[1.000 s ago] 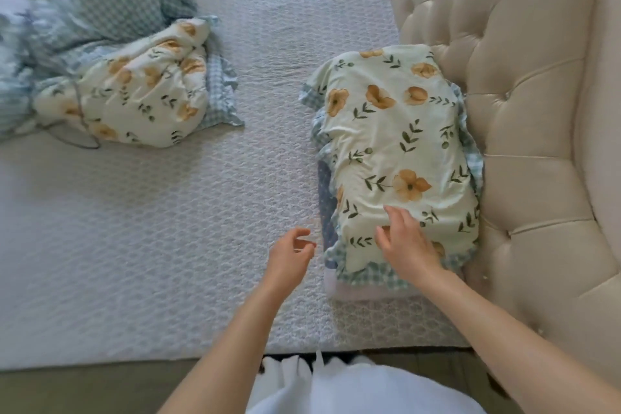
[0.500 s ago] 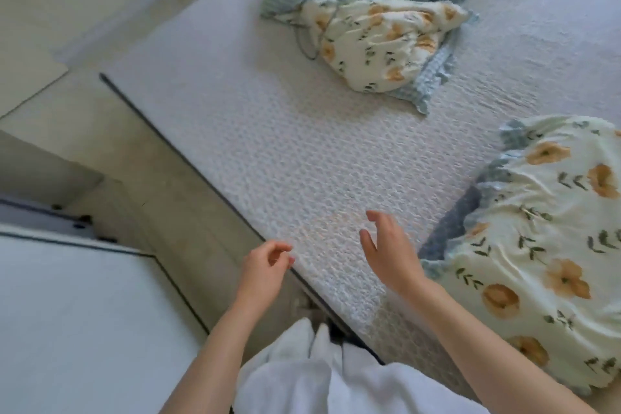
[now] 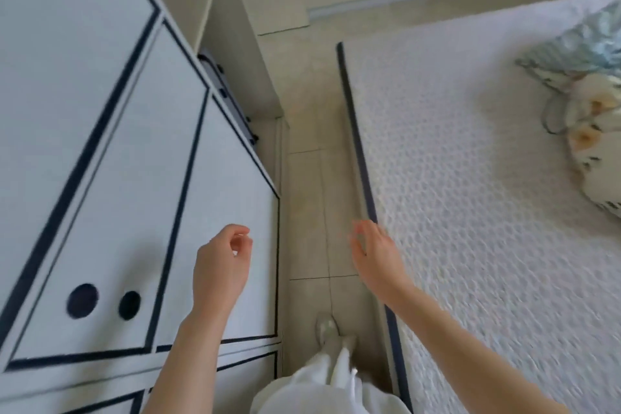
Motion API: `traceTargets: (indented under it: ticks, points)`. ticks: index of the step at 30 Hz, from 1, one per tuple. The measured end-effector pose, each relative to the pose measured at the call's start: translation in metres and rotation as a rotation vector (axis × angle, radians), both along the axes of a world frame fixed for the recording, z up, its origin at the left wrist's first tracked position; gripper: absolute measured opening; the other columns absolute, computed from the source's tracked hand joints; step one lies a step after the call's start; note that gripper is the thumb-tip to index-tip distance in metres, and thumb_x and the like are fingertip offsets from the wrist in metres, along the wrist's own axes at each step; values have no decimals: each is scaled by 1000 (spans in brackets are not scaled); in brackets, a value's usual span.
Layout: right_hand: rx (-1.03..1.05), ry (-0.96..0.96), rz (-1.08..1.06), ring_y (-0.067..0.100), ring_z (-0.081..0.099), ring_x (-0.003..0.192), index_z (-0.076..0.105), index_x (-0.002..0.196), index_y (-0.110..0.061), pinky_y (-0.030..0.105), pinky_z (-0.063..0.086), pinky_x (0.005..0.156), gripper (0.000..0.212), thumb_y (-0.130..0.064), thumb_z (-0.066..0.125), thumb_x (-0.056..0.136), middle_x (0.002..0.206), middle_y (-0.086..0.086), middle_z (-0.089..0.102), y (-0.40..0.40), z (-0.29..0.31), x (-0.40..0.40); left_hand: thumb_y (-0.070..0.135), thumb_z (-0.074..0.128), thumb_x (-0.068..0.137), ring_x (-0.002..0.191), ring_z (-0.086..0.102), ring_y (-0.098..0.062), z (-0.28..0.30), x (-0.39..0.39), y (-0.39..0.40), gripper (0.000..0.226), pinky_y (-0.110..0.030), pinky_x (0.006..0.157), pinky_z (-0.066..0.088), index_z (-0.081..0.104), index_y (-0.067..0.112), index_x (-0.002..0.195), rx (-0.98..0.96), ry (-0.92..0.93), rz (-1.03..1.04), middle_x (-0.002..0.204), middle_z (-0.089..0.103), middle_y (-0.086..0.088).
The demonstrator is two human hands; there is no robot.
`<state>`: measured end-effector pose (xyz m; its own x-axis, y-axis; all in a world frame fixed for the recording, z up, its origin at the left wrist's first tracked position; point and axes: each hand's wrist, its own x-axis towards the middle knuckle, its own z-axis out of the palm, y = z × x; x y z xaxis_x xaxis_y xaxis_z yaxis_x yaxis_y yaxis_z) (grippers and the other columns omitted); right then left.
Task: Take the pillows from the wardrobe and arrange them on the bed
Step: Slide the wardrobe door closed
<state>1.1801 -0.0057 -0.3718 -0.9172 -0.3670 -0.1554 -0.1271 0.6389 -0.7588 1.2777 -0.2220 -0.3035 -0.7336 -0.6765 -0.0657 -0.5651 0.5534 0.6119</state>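
Facing wardrobe [image 3: 100, 144], both hands empty

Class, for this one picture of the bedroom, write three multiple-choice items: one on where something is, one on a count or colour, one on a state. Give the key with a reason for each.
1. Where is the wardrobe relative to the bed?
A. To its left, across a strip of floor
B. To its right
C. Standing on it

2. How many dark round spots show on the wardrobe door?
A. None
B. Two
C. Five

3. What is the left hand holding?
A. A pillow
B. A blanket
C. Nothing

Key: 1 A, the tiled floor runs between wardrobe on the left and bed on the right. 2 B, two dark spots sit side by side low on the door. 3 C, the fingers curl loosely around nothing; the right hand is empty too.
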Motion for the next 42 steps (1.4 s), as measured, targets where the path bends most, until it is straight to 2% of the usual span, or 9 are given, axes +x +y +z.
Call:
traceTargets:
  ticks: [6, 10, 17, 19, 23, 26, 29, 32, 42]
  points:
    - [-173, 49, 155, 15, 54, 110, 54, 122, -13, 28, 44, 88, 28, -24, 44, 98, 118, 0, 59, -122, 39, -42, 18, 52, 95, 89, 66, -19, 48, -12, -67, 23, -38, 81, 54, 66, 21, 113, -180, 78, 60, 98, 73, 5]
    - [-275, 48, 194, 3, 49, 108, 54, 126, -17, 16, 36, 85, 31, -28, 42, 99, 123, -4, 59, -201, 70, -73, 13, 57, 93, 103, 64, -14, 78, -37, -105, 31, -27, 85, 49, 63, 19, 123, -377, 211, -19, 112, 70, 5]
    - [-458, -22, 216, 3, 52, 107, 54, 127, -20, 13, 40, 84, 35, -34, 38, 100, 126, -4, 59, -291, 114, -110, -6, 52, 87, 130, 53, -29, 99, -66, -140, 26, -53, 118, 22, 72, 5, 99, -945, 494, 12, 100, 75, -5]
    - [-506, -51, 240, 2, 50, 108, 49, 133, -20, 6, 34, 79, 40, -37, 36, 100, 133, -4, 54, -316, 125, -119, -2, 49, 89, 138, 43, -31, 97, -71, -143, 27, -53, 119, 16, 72, 9, 100, -1005, 432, 64, 117, 72, -3]
    - [-562, -107, 321, 10, 31, 137, 24, 149, -19, 22, 25, 105, 58, -48, 30, 99, 155, -2, 28, -357, 139, -138, 7, 42, 92, 147, 28, -31, 85, -79, -143, 35, -57, 118, 8, 71, 17, 110, -1049, 264, 119, 144, 54, -3]
    - [-527, -154, 406, 9, 7, 146, 4, 153, -23, 22, 9, 108, 71, -59, 26, 96, 162, -4, 5, -378, 141, -157, 10, 39, 90, 151, 14, -27, 78, -90, -146, 54, -53, 119, -5, 48, 17, 143, -1118, 25, 291, 161, 28, -4]
    - [-488, -235, 492, 13, 0, 148, -6, 153, -26, 35, 8, 118, 79, -66, 24, 92, 163, -2, -3, -392, 143, -175, 15, 35, 93, 152, 5, -23, 72, -102, -151, 65, -50, 116, -13, 19, 14, 156, -1230, -165, 440, 165, 14, 0]
    - [-483, -282, 537, 18, 4, 148, -10, 152, -26, 44, 12, 119, 82, -67, 26, 91, 163, 0, -4, -403, 146, -192, 24, 36, 97, 152, 3, -24, 69, -109, -156, 61, -51, 116, -16, 21, 17, 156, -1252, -252, 481, 165, 14, 1]
    - [-510, -391, 593, 14, -13, 146, -18, 150, -21, 22, -2, 102, 75, -53, 27, 98, 160, 2, -20, -433, 138, -251, 30, 48, 98, 151, -6, -29, 63, -165, -184, 61, -56, 114, -17, 25, 27, 155, -1370, -379, 493, 164, 10, 0]
